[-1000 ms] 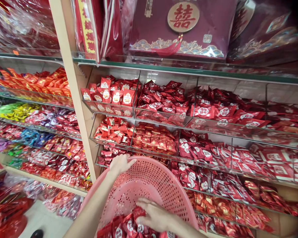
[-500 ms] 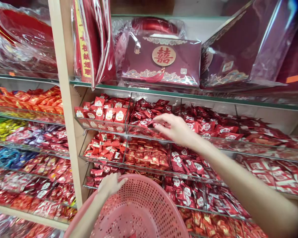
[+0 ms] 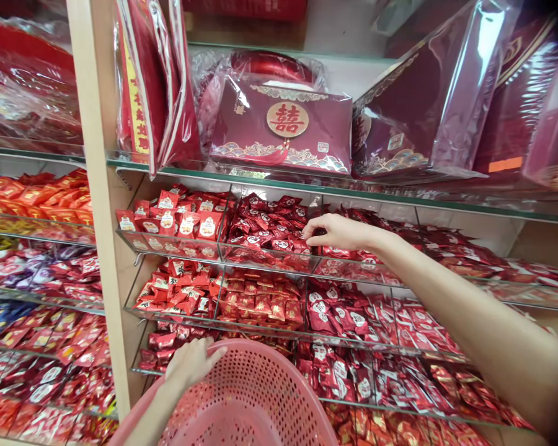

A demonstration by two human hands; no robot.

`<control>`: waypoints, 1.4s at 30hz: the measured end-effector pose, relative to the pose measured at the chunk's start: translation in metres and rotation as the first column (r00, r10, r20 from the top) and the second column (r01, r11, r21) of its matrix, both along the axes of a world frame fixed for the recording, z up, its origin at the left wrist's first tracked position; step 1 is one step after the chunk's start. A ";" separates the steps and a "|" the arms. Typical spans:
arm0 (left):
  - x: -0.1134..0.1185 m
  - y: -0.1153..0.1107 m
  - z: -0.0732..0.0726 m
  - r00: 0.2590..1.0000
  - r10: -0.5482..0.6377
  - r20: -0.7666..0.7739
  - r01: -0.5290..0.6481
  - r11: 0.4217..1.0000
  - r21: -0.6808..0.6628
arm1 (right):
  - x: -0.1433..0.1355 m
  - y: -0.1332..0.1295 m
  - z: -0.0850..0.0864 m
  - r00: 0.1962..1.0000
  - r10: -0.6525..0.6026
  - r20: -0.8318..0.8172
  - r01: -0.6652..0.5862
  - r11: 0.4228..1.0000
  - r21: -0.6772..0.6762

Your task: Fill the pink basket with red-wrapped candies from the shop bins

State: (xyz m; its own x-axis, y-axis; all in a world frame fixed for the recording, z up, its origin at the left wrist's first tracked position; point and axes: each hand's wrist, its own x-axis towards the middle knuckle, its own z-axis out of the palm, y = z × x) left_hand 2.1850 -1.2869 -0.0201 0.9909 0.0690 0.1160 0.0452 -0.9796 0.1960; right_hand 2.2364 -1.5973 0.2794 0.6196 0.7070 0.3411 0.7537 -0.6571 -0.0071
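Hovering at the dark red packets [image 3: 267,227] of the upper tray [image 3: 265,256], the right hand [image 3: 337,232] is nearer; its fingers curl, but whether they pinch one, I cannot tell. These packets lie left of the fingertips, in mixed directions. Below, the left hand [image 3: 190,364] clasps the pink basket [image 3: 283,387] by its rim.

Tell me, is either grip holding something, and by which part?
The left grip holds the pink basket by its far-left rim. The right grip is by the red packets; I can't tell if it holds one.
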 end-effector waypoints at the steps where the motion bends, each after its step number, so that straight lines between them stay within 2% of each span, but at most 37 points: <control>1: 0.000 0.000 0.000 1.000 0.000 0.000 0.000 1.000 0.005 | 0.002 -0.001 -0.001 1.000 -0.020 0.021 0.021 1.000 -0.006; 5: -0.001 -0.001 0.001 1.000 -0.001 -0.002 0.001 1.000 0.014 | 0.008 0.000 -0.004 0.996 -0.052 0.070 0.052 0.999 -0.002; 13: -0.002 -0.003 0.002 1.000 0.013 -0.004 -0.013 1.000 0.003 | 0.006 0.006 -0.010 0.986 0.009 0.164 -0.011 1.000 0.009; 19: -0.001 -0.004 0.000 1.000 -0.001 0.014 0.000 1.000 0.023 | 0.010 0.006 -0.017 0.964 -0.052 0.262 0.036 0.997 0.064; 23: -0.002 -0.003 -0.001 1.000 -0.005 0.021 0.005 0.999 0.031 | 0.013 0.005 -0.015 0.940 -0.096 0.328 0.052 0.989 0.141; 28: -0.007 -0.003 0.004 1.000 0.007 0.018 -0.008 1.000 0.015 | 0.011 0.000 -0.004 0.934 -0.132 0.333 0.031 0.956 0.293; 33: -0.012 -0.004 0.010 1.000 0.015 0.015 -0.015 0.999 0.031 | 0.009 -0.004 -0.004 0.939 -0.059 0.340 -0.081 0.921 0.381; 36: -0.013 -0.004 0.012 1.000 0.016 0.008 -0.017 0.999 0.040 | -0.002 -0.001 -0.008 0.943 -0.019 0.333 -0.130 0.899 0.419; 39: -0.014 -0.004 0.012 1.000 0.029 -0.011 -0.028 0.999 0.041 | -0.026 0.008 -0.014 0.947 0.000 0.320 -0.151 0.882 0.447; 42: -0.014 -0.004 0.012 0.999 0.035 -0.021 -0.034 0.998 0.050 | -0.054 0.023 -0.033 0.966 0.083 0.244 -0.189 0.871 0.454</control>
